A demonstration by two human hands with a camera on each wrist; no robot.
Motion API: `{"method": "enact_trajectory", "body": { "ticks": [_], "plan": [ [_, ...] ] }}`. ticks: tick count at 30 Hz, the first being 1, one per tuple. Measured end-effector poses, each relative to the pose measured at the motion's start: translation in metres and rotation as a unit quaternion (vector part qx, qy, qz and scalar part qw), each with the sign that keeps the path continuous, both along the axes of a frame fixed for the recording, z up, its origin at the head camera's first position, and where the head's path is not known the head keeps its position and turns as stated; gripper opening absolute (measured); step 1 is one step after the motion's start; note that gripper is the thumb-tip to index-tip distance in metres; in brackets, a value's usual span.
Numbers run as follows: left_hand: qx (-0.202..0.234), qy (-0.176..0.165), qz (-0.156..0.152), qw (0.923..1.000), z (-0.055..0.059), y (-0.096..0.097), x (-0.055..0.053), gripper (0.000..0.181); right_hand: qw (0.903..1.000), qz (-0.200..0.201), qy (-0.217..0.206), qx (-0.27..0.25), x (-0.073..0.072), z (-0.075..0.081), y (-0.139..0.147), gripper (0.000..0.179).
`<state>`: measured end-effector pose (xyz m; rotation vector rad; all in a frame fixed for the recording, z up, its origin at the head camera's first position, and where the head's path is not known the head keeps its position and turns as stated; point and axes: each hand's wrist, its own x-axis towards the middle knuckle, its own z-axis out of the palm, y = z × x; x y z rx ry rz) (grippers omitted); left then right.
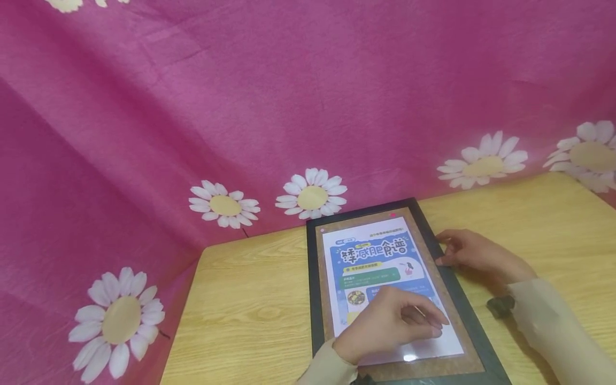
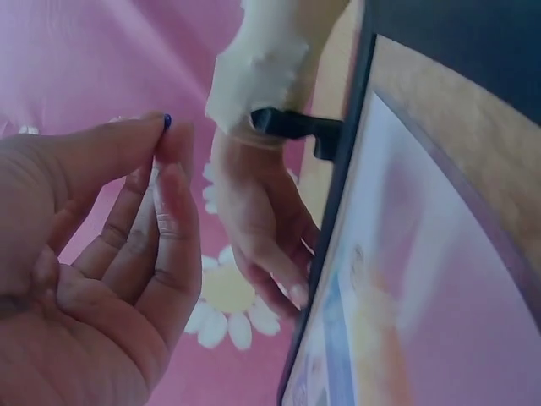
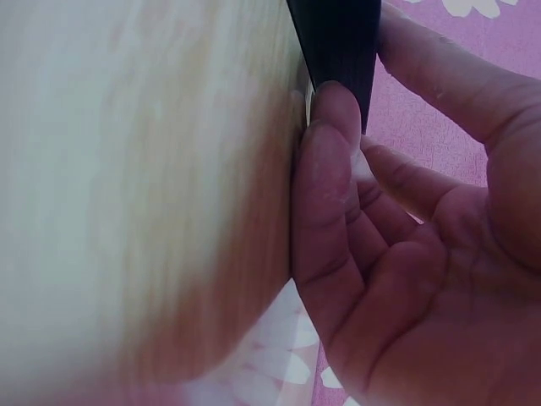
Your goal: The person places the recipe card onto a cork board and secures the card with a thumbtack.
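A black-framed cork board (image 1: 315, 299) lies on the table, with a glossy printed sheet (image 1: 358, 230) on it, blue and white with large lettering. Over the lower part of the sheet, my left hand (image 1: 392, 321) pinches a small dark-blue pin (image 2: 167, 121) between thumb and fingertip; only its rounded end shows. My right hand (image 1: 486, 256) grips the board's right edge, its thumb (image 3: 423, 51) at the frame and its fingers low at the side, against the tabletop. A red pin (image 1: 393, 215) and a pink pin (image 1: 322, 230) sit near the board's top corners.
The light wooden table (image 1: 240, 305) extends on both sides of the board. Behind and to the left hangs a magenta cloth (image 1: 269, 96) with white daisies, close to the board's far edge. A dark strap piece (image 1: 500, 306) sits at the right wrist.
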<state>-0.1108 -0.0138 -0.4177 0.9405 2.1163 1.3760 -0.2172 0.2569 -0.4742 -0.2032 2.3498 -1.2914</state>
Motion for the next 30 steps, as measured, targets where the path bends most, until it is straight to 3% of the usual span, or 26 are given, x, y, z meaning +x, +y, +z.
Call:
{"method": "enact_trajectory", "body": {
  "ticks": [4, 9, 16, 20, 26, 30],
  "plan": [
    [-0.010, 0.060, -0.026, 0.9978, 0.001, 0.015, -0.002, 0.017, 0.9999, -0.001, 0.008, 0.013, 0.000, 0.002, 0.001, 0.070],
    [-0.086, 0.133, -0.043, 0.9865, -0.005, 0.032, -0.004, 0.011, 0.9999, -0.015, -0.003, 0.009, 0.003, 0.003, 0.000, 0.072],
    [-0.166, 0.169, -0.068, 0.9692, -0.014, 0.046, -0.008, 0.005, 0.9998, -0.010, 0.003, 0.017, 0.003, 0.004, -0.001, 0.071],
    [-0.217, 0.161, -0.091, 0.9586, -0.018, 0.053, -0.012, 0.011, 0.9999, -0.012, -0.006, 0.009, 0.003, 0.004, -0.003, 0.070],
    [-0.280, 0.079, -0.111, 0.9502, -0.023, 0.062, -0.005, 0.016, 0.9994, -0.026, -0.024, 0.000, 0.003, 0.001, -0.002, 0.070],
    [-0.303, 0.100, -0.123, 0.9397, -0.024, 0.065, -0.003, 0.016, 0.9995, -0.025, -0.020, 0.003, 0.003, 0.001, 0.000, 0.069]
  ]
}}
